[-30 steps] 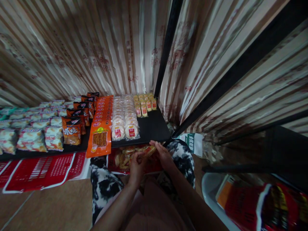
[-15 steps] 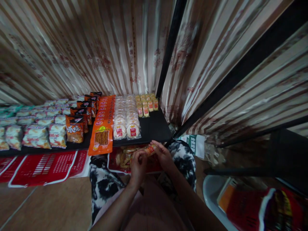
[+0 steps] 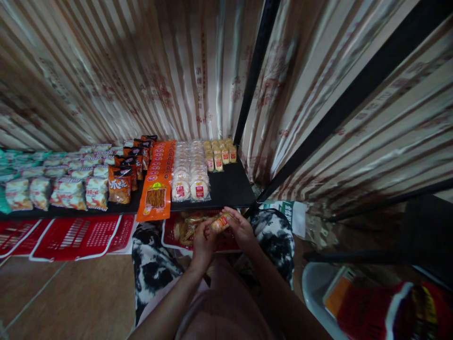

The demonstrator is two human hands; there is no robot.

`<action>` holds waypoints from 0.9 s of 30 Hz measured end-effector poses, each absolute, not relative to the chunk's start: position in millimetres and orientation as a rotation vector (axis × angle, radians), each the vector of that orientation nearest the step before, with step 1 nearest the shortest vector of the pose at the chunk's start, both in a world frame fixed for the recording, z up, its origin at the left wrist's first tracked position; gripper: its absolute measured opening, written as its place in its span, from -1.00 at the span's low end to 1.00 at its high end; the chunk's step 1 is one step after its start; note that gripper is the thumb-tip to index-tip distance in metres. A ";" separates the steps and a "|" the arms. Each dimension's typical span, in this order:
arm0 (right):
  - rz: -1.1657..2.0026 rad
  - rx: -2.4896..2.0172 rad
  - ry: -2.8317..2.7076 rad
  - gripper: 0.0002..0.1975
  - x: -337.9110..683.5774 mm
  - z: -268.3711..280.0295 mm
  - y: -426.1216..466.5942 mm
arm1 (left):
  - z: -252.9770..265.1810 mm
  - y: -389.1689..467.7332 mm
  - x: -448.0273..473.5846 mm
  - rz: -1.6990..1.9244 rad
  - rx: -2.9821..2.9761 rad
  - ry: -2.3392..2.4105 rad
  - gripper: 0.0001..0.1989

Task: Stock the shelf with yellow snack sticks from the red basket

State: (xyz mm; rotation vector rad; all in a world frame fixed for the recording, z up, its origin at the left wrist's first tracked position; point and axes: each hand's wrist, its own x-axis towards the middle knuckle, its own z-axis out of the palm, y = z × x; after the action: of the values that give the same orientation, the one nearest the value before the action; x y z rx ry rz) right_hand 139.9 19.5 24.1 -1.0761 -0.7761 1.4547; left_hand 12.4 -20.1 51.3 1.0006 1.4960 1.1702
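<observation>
Just below the front edge of the black shelf (image 3: 230, 185), a small yellow packet (image 3: 220, 224) with a red label is held between both hands, above the red basket (image 3: 230, 244). The left hand (image 3: 203, 243) is curled nearly closed, pinching one end; the right hand (image 3: 243, 232) is half open, its bent fingers and thumb on the other end. The packet looks light, with a slick wrapper and probably crisp, crumbly contents, so a gentle grip at its sealed ends should suit it best. Compared with a second ago, its label shows far more plainly, while both hands remain below the shelf's edge.
</observation>
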 end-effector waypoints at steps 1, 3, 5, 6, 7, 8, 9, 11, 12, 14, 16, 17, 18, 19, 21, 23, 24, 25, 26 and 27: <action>1.458 -1.078 -0.772 -0.60 138.8 24.9 18.1 | 51.4 -21.9 11.5 1.170 1.002 1.501 -0.76; 1.465 -1.079 -0.765 -0.59 136.8 26.6 14.4 | 51.7 -26.0 9.7 1.172 0.999 1.506 -0.76; 1.481 -1.079 -0.762 -0.59 134.6 27.3 9.2 | 52.4 -31.2 7.8 1.174 0.986 1.499 -0.76; 1.495 -1.081 -0.763 -0.59 133.3 27.1 6.0 | 52.8 -34.2 6.7 1.175 0.973 1.494 -0.76; 1.511 -1.086 -0.767 -0.59 131.7 26.3 2.5 | 53.2 -37.5 5.5 1.177 0.958 1.492 -0.77; 1.524 -1.090 -0.772 -0.58 129.8 25.1 -1.3 | 53.6 -41.0 4.0 1.178 0.944 1.496 -0.77; 1.533 -1.092 -0.777 -0.58 127.6 23.7 -5.1 | 53.8 -44.7 2.4 1.177 0.934 1.504 -0.78; 1.532 -1.093 -0.772 -0.57 122.6 20.4 -12.7 | 53.7 -52.5 -1.0 1.167 0.929 1.532 -0.79; 1.525 -1.092 -0.760 -0.57 120.1 19.0 -16.3 | 53.2 -56.3 -2.8 1.161 0.935 1.543 -0.79; 1.518 -1.090 -0.735 -0.57 115.7 17.5 -22.6 | 51.4 -63.5 -5.7 1.153 0.949 1.551 -0.79; 1.525 -1.083 -0.720 -0.58 113.1 18.3 -27.8 | 49.0 -69.4 -7.4 1.159 0.954 1.540 -0.79; 1.527 -1.077 -0.722 -0.59 112.6 19.4 -30.0 | 47.8 -71.7 -7.6 1.165 0.956 1.533 -0.79; 1.524 -1.072 -0.728 -0.59 112.6 21.0 -31.9 | 46.6 -73.7 -7.4 1.171 0.961 1.529 -0.78; 1.515 -1.068 -0.734 -0.60 113.0 22.6 -33.7 | 45.5 -75.3 -6.8 1.180 0.969 1.525 -0.78; 1.499 -1.070 -0.748 -0.60 114.7 25.5 -36.5 | 44.2 -77.6 -4.7 1.203 0.980 1.518 -0.77; 1.493 -1.078 -0.750 -0.59 116.9 27.1 -38.3 | 44.3 -79.0 -1.9 1.212 0.984 1.508 -0.77; 1.494 -1.081 -0.749 -0.59 118.1 27.4 -38.8 | 45.0 -79.5 -0.5 1.208 0.989 1.501 -0.77; 1.494 -1.083 -0.750 -0.58 119.2 27.4 -39.1 | 45.9 -79.7 0.9 1.202 0.996 1.496 -0.77; 1.489 -1.083 -0.752 -0.58 120.4 27.2 -39.2 | 47.0 -79.8 2.3 1.195 1.008 1.491 -0.77; 1.480 -1.079 -0.750 -0.59 121.7 27.0 -39.2 | 48.0 -79.8 3.7 1.189 1.022 1.483 -0.77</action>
State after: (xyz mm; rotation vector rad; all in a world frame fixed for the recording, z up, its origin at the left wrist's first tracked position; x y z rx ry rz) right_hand 121.7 -39.2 27.0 -1.0794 -0.7504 1.4799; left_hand 3.7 -79.8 48.0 1.0218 1.4828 1.1895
